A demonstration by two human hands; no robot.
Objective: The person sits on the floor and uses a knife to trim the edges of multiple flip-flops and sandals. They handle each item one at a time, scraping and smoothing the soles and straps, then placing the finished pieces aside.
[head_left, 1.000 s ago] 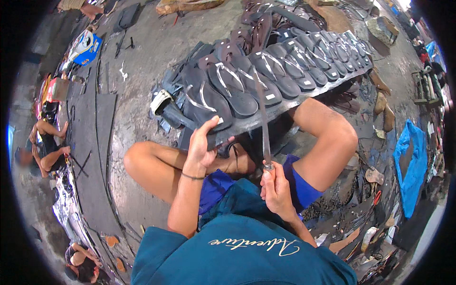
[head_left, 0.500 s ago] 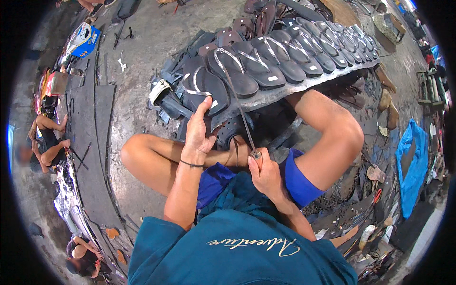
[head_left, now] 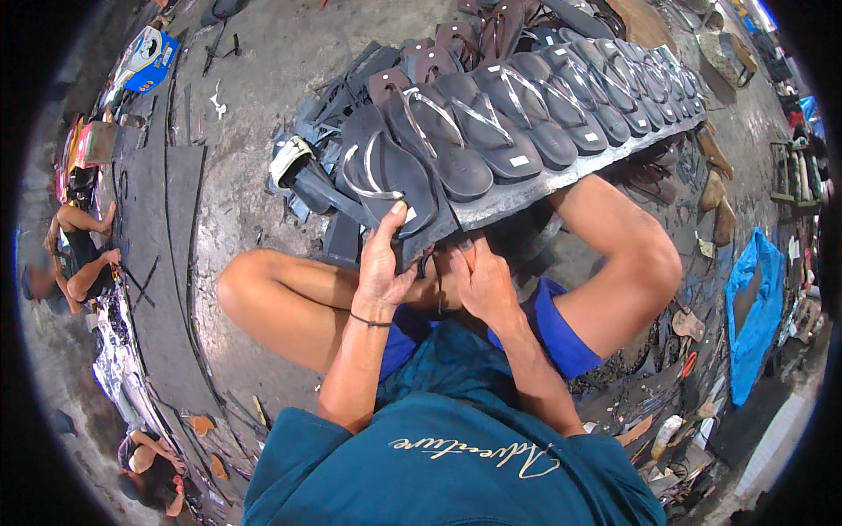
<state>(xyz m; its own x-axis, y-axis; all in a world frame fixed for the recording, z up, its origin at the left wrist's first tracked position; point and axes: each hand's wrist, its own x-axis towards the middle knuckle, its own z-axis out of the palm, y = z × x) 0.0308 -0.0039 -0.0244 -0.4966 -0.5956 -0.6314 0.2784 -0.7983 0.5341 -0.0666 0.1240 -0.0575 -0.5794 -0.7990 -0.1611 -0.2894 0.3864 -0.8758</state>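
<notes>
A black flip-flop [head_left: 417, 195] with silvery straps lies at the left end of a row of similar flip-flops [head_left: 500, 131]. My left hand [head_left: 384, 267] is closed on its near end, the thumb on top beside a small white label and the other fingers partly hidden below. Just right of it, my right hand [head_left: 482, 282] is closed round the handle of a long, thin-bladed knife [head_left: 451, 219]. Its dark blade runs up beside the held flip-flop, mostly hidden between it and its neighbour. The row rests on a grey-edged board [head_left: 544, 181] in front of my bent legs.
Brown sandals [head_left: 460, 39] and dark scraps [head_left: 342, 92] are heaped behind the row. A blue plastic sheet [head_left: 745, 351] and scattered offcuts lie to the right. At the left are long dark sheets [head_left: 167, 228], a blue box [head_left: 153, 66] and other people sitting [head_left: 83, 254].
My right hand has moved up and forward with the knife, close to the board's near edge, so less blade shows. My left hand has shifted slightly right and down, still on the flip-flop.
</notes>
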